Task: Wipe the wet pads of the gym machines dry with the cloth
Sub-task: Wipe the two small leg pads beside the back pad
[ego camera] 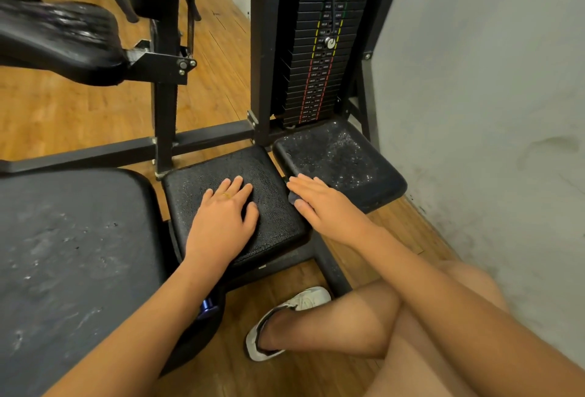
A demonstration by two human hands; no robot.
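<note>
Fingers of our left hand lie flat and spread on the middle pad. Our right hand, fingers straight, presses a sliver of dark cloth at that pad's right edge. Just right of it, the wet pad glistens with droplets. We judge the cloth soft and light, best pressed flat under the palm.
</note>
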